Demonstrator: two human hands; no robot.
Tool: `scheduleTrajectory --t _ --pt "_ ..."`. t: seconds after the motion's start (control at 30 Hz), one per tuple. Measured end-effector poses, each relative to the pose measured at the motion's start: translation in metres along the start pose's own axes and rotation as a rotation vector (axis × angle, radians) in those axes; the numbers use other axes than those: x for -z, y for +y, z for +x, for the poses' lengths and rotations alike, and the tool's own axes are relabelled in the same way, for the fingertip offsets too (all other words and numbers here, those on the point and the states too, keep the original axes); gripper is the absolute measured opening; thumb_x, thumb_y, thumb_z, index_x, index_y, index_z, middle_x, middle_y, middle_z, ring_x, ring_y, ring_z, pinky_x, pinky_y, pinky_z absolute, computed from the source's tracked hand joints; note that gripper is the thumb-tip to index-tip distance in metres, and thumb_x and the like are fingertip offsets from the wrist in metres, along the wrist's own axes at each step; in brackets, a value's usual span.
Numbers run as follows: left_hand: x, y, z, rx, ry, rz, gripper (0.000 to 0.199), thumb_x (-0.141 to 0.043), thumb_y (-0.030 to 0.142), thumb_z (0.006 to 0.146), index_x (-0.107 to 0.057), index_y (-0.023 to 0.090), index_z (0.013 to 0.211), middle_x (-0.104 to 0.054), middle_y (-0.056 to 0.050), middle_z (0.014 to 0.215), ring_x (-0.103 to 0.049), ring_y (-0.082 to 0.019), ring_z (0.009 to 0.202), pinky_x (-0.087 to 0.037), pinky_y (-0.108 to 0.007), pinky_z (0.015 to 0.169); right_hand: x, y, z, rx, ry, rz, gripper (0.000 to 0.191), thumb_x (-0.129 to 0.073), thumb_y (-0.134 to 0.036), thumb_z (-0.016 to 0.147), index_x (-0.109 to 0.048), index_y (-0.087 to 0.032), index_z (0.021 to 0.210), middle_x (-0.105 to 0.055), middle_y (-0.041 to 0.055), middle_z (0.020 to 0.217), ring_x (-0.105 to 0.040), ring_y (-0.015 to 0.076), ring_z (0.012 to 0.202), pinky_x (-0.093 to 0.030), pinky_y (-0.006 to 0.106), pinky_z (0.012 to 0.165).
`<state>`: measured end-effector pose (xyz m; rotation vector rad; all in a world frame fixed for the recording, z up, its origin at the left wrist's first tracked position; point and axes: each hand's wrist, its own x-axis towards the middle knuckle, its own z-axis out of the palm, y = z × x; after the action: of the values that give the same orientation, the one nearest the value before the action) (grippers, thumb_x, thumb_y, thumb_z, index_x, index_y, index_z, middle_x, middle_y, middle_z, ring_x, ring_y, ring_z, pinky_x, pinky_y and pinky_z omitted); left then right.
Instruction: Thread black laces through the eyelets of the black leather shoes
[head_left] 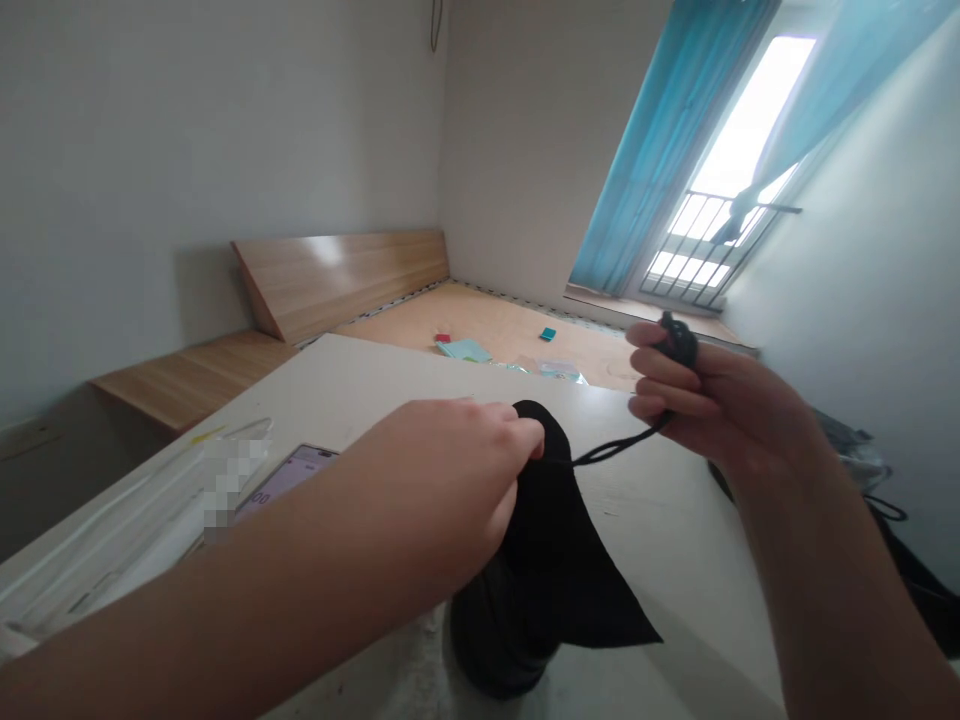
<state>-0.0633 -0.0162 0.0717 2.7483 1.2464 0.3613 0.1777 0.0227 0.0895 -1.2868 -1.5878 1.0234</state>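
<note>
Now pinching black cloth item (566,560), inside far edge of desk (660,520), with closed left hand (476,455) | gripping black cord (679,343) with curled right hand (712,400)

Black cord (681,346), white table (675,530), blue curtain (660,150)

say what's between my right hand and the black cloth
In the head view, a doubled black cord stretches from your right hand to the black cloth, with white tabletop showing beneath.

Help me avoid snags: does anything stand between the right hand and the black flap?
Nothing visible blocks the way; only the black cord spans the gap, from the right hand to the black flap.
</note>
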Motion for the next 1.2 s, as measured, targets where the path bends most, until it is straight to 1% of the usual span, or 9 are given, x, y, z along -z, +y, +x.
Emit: scheduleTrajectory --t 0.2,0.3,0.4,0.6,0.7,0.87,0.97,1.07,1.2 --pt "-0.030 -0.013 0.013 -0.083 -0.099 0.028 0.018 -0.052 0.018 0.088 -0.068 0.019 0.096 -0.069 -0.006 0.104 -0.064 -0.024 0.097 -0.049 -0.036 0.079 0.039 0.048 0.011 -0.272 -0.079 -0.471 0.021 -0.053 -0.042 0.080 -0.056 -0.022 0.088 -0.035 -0.0076 0.052 -0.036 0.0093 0.040 -0.054 0.031 0.045" --pt "-0.030 -0.018 0.017 -0.052 -0.083 0.028 0.018 -0.051 0.021 0.089 -0.068 0.019 0.088 -0.070 -0.005 0.095 -0.066 -0.023 0.084 -0.048 -0.034 0.068 0.041 0.082 0.021 -0.374 -0.201 -0.648 0.018 -0.061 -0.038 0.072 -0.062 -0.020 0.074 -0.043 -0.0051 0.047 -0.040 0.0102 0.032 -0.040 0.025 0.025" --pt "-0.026 -0.023 0.019 -0.018 -0.066 0.034 0.018 -0.052 0.022 0.088 -0.069 0.019 0.084 -0.071 -0.004 0.091 -0.066 -0.022 0.078 -0.045 -0.032 0.062 0.032 0.100 0.025 -0.390 -0.353 -0.720 0.017 -0.060 -0.035 0.072 -0.067 -0.020 0.073 -0.051 -0.0031 0.046 -0.047 0.0124 0.031 -0.038 0.023 0.025" --pt "-0.025 -0.030 0.023 0.028 -0.046 0.031 0.014 -0.057 0.023 0.080 -0.071 0.021 0.078 -0.072 -0.003 0.084 -0.066 -0.021 0.076 -0.042 -0.030 0.059 0.008 0.069 0.020 -0.219 -0.374 -0.690 0.036 -0.049 -0.050 0.087 -0.069 -0.021 0.092 -0.070 0.0092 0.095 -0.067 0.0206 0.084 -0.057 0.032 0.063" --pt "-0.025 -0.030 0.024 0.038 -0.044 0.030 0.015 -0.056 0.022 0.079 -0.072 0.022 0.078 -0.072 -0.003 0.083 -0.066 -0.021 0.075 -0.041 -0.030 0.059 -0.010 0.049 0.013 -0.156 -0.365 -0.634 0.049 -0.036 -0.058 0.093 -0.064 -0.019 0.082 -0.065 0.0059 0.082 -0.060 0.0166 0.073 -0.053 0.029 0.063" --pt "-0.024 -0.031 0.026 0.045 -0.046 0.039 0.017 -0.053 0.024 0.079 -0.071 0.023 0.077 -0.071 -0.002 0.084 -0.065 -0.021 0.075 -0.041 -0.031 0.060 -0.036 0.040 0.004 -0.087 -0.296 -0.560 0.032 -0.067 -0.044 0.079 -0.054 -0.018 0.065 -0.049 -0.0026 0.062 -0.041 0.0108 0.056 -0.037 0.025 0.051" --pt "-0.027 -0.032 0.027 0.041 -0.055 0.055 0.013 -0.056 0.026 0.076 -0.069 0.024 0.075 -0.069 -0.001 0.081 -0.064 -0.021 0.072 -0.039 -0.031 0.058 -0.029 0.036 0.006 -0.068 -0.228 -0.420 0.020 -0.065 -0.039 0.079 -0.061 -0.019 0.081 -0.059 0.0005 0.073 -0.053 0.0141 0.066 -0.045 0.027 0.058" --pt "-0.029 -0.031 0.026 0.020 -0.066 0.081 0.009 -0.059 0.028 0.073 -0.067 0.023 0.074 -0.067 -0.001 0.079 -0.062 -0.020 0.068 -0.037 -0.030 0.054 -0.015 0.036 0.011 -0.088 -0.179 -0.254 0.032 -0.061 -0.041 0.079 -0.061 -0.022 0.105 -0.067 0.0052 0.095 -0.063 0.0197 0.084 -0.053 0.032 0.070" --pt "-0.030 -0.027 0.028 -0.011 -0.086 0.130 0.017 -0.066 0.037 0.070 -0.065 0.020 0.073 -0.065 -0.005 0.085 -0.062 -0.023 0.073 -0.042 -0.032 0.058 -0.013 0.056 0.023 -0.186 -0.181 -0.150 0.028 -0.059 -0.037 0.077 -0.061 -0.020 0.100 -0.067 0.0087 0.098 -0.065 0.0217 0.087 -0.054 0.033 0.069"
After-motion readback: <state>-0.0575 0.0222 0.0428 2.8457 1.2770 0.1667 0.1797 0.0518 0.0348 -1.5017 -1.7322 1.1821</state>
